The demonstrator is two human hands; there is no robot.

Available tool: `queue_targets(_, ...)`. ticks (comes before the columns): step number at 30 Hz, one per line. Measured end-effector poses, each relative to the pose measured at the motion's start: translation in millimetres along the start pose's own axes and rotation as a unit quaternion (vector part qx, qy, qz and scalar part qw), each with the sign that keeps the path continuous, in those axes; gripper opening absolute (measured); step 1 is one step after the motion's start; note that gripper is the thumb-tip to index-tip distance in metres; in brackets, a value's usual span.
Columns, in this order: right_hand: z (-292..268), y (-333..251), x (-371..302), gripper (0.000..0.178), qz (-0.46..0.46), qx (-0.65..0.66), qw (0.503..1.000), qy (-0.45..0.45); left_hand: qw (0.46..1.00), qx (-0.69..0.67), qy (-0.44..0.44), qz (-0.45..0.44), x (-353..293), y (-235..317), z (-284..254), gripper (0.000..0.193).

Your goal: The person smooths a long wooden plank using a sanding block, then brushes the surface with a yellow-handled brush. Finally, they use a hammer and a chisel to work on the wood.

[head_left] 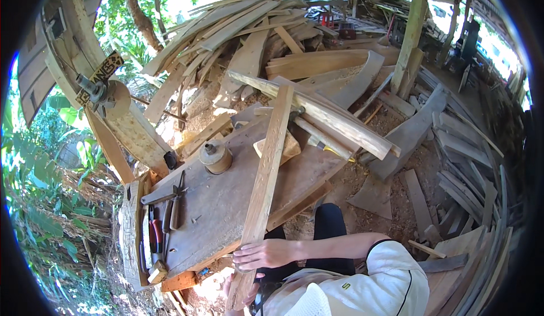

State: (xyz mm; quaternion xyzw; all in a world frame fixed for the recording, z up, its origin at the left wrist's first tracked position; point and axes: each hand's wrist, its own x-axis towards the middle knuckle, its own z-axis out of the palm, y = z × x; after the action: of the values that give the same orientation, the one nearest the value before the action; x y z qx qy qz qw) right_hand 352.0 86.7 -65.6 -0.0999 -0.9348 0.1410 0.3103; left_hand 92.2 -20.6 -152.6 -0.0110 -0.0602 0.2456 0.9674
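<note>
A long, narrow wooden board point(262, 203) slants across the workbench point(218, 214), its near end at my body and its far end propped on a wood block point(290, 147). My right hand point(252, 255) is closed over the board near the bench's front edge, fingers reaching across to its left side. Lower down, my left hand point(251, 293) wraps around the near end from beneath, partly hidden by the board. A small thin tip pokes out by my right fingertips, too small to name.
Pliers point(155, 237), a hammer point(160, 198) and other hand tools lie at the bench's left end. A round, capped container point(215, 157) stands behind them. A thick beam point(323, 115) crosses the far side. Planks are piled behind point(243, 27) and at right point(464, 146), near a post point(411, 38).
</note>
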Motion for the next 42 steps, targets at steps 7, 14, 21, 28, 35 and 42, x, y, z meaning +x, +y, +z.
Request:
queue_targets(7, -40.0, 41.6, -13.4, 0.031, 0.162, -0.115, 0.978, 0.068, 0.993, 0.051, 0.101, 0.040, -10.6, 5.7, -4.7, 0.099)
queue_targets(14, -68.9, 48.8, -20.3, 0.026, 0.174, -0.086, 0.978, 0.072, 0.982, 0.097, 0.154, 0.051, -14.0, 1.8, -1.3, 0.100)
queue_targets(21, -70.9, 21.5, -28.3, 0.028, 0.125, -0.063, 0.989, 0.054, 0.972, 0.144, 0.176, 0.061, -5.3, 3.6, 18.9, 0.094)
queue_targets(28, -60.7, 49.7, -22.0, 0.030, 0.143, -0.121, 0.979, 0.076, 0.970, 0.138, 0.189, 0.063, -10.5, 10.6, 13.2, 0.088)
queue_targets(35, -84.9, 91.0, -33.0, 0.030, 0.201, -0.139, 0.966, 0.079, 0.876, 0.342, 0.338, -0.008, 3.3, 22.6, 55.4, 0.063)
queue_targets(42, -63.9, 62.6, -19.2, 0.039, 0.219, -0.186, 0.955, 0.074, 0.493, 0.675, 0.537, 0.113, 32.0, 2.1, 60.1, 0.050)
